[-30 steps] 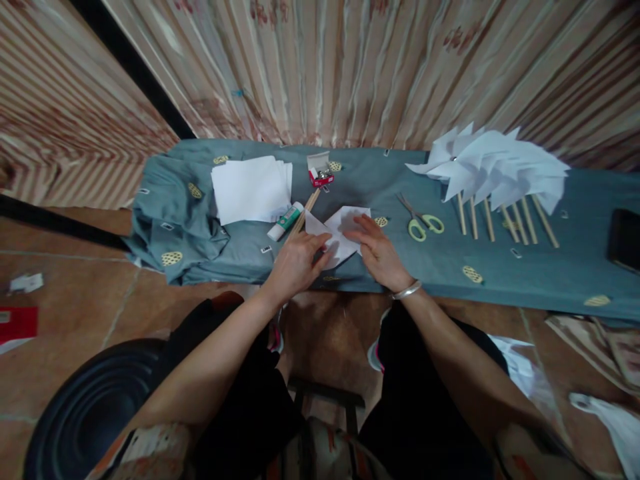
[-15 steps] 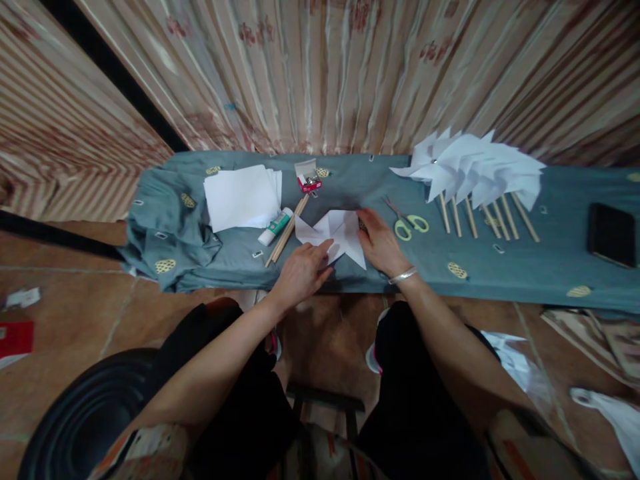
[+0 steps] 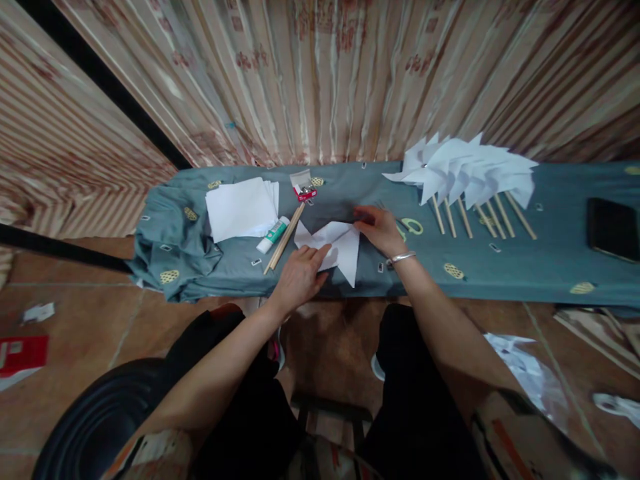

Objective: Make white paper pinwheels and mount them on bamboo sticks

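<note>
A folded white paper sheet (image 3: 340, 247) lies near the front edge of the grey-blue cloth-covered table (image 3: 525, 267). My left hand (image 3: 300, 275) rests flat on the paper's left part, fingers stretched out. My right hand (image 3: 379, 228) is at the paper's upper right corner, fingers curled on its edge, a silver bangle on the wrist. Yellow-handled scissors (image 3: 413, 227) lie just right of that hand, partly hidden by it.
A stack of white paper (image 3: 240, 208), a glue stick (image 3: 273, 233), wooden sticks (image 3: 286, 235) and a small red box (image 3: 303, 190) lie left. Several paper pinwheels on sticks (image 3: 470, 177) lie right, a black phone (image 3: 613, 228) far right. A black stool (image 3: 100, 420) stands lower left.
The paper was turned and unfolded wider, one point now hanging toward the table edge. My right hand moved up to the paper's far right corner; the view drifted.
</note>
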`<control>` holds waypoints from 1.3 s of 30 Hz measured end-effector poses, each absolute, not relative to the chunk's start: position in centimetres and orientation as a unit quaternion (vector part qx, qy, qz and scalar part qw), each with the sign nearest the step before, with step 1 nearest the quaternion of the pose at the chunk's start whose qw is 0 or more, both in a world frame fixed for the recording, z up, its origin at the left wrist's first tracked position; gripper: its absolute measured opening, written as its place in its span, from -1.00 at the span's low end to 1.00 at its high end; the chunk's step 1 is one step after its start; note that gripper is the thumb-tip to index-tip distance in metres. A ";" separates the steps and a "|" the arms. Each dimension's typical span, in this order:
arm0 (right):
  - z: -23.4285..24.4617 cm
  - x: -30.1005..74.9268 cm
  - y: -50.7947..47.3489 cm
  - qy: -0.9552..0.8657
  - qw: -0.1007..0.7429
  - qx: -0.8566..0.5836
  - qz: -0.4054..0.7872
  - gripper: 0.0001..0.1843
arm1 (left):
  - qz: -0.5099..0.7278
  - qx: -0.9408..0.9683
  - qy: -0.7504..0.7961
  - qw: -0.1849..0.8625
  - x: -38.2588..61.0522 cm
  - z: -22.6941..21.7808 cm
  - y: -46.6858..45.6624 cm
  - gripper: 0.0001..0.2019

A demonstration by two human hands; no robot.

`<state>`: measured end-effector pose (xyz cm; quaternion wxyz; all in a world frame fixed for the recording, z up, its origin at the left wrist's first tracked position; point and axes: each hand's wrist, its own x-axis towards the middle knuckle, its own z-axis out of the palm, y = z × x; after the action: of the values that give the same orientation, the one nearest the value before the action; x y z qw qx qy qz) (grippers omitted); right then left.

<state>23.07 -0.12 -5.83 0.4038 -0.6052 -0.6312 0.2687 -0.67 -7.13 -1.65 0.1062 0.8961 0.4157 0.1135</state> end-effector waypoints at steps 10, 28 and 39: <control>-5.5 25.7 -5.5 -0.606 0.391 -0.636 0.275 -0.64 | 0.122 0.891 0.426 0.094 -0.7 -1.0 -6.7 -0.48; -4.0 20.4 -10.5 -0.803 0.276 -0.504 0.157 -0.67 | 0.168 0.868 0.441 0.154 -1.6 -2.4 -5.1 -0.81; -4.1 19.9 -11.2 -0.834 0.238 -0.477 0.144 -0.66 | 0.165 0.858 0.466 0.139 -1.2 -2.8 -4.7 -0.81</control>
<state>19.88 -11.20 -4.08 0.2384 -0.4765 -0.8339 0.1440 -1.19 -4.73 -2.76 0.1386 0.8579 0.4663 0.1652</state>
